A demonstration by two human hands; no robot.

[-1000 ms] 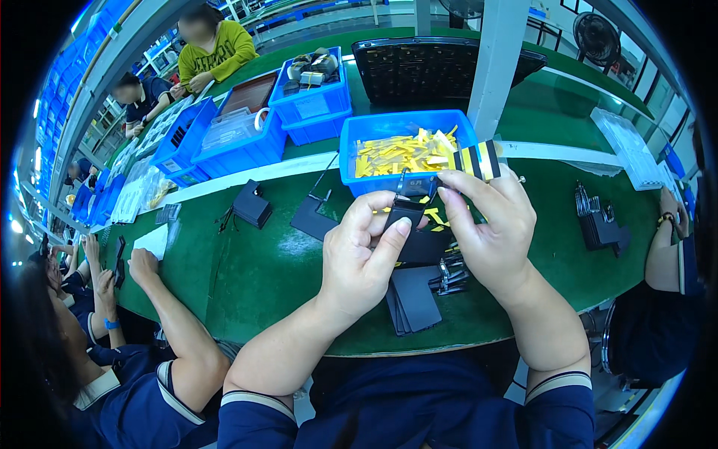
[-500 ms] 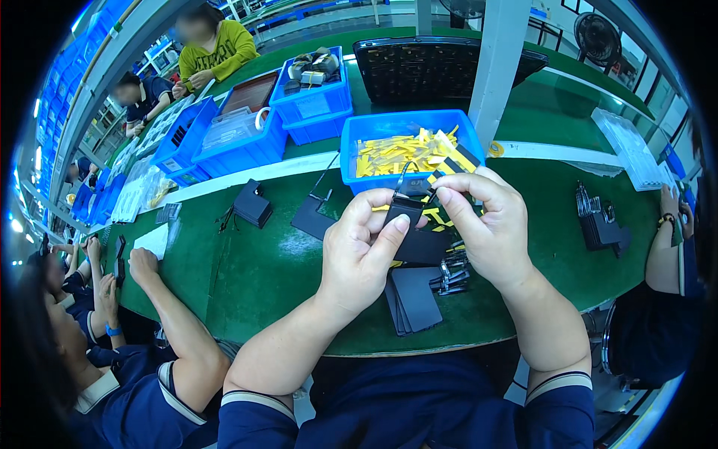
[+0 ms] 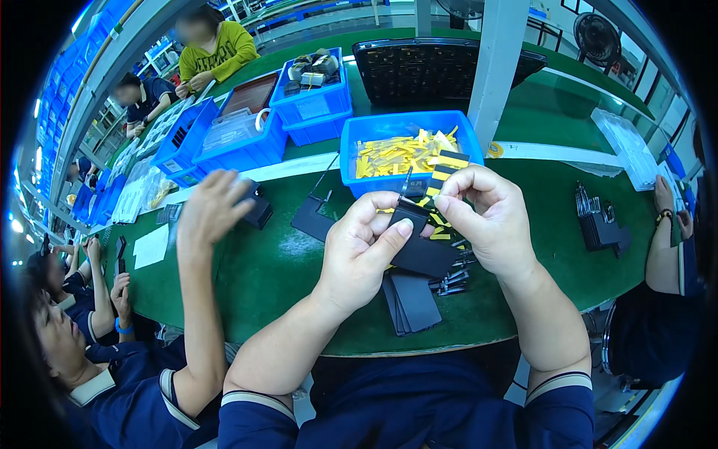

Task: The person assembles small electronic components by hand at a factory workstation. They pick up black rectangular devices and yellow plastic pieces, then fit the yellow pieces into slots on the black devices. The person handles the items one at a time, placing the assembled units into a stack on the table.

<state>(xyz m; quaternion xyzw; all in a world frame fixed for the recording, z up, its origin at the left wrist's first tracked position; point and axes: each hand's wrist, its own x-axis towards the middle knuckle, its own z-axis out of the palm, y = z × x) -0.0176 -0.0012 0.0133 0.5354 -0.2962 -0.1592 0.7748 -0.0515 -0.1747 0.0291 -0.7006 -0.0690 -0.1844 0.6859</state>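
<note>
My left hand [image 3: 366,251] and my right hand [image 3: 486,217] together hold a small black flat part [image 3: 422,251] over the green table [image 3: 262,277]. My right fingertips pinch a yellow and black striped strip [image 3: 441,170] at the part's top edge. Under my hands lies a stack of black flat cards [image 3: 411,299] and some small dark metal clips [image 3: 452,280]. Just beyond stands a blue bin [image 3: 359,142] filled with yellow strips [image 3: 396,153].
A co-worker's hand [image 3: 209,209] on my left reaches to a black part [image 3: 258,209]. More blue bins [image 3: 310,105] and a black tray [image 3: 426,67] stand behind, by a white post [image 3: 493,67]. Another person's arm [image 3: 662,247] rests at right near black parts [image 3: 594,224].
My hands stayed over the black part, with the striped strip shifting at my right fingertips. The co-worker's arm on the left rose and reached toward the black part on the table.
</note>
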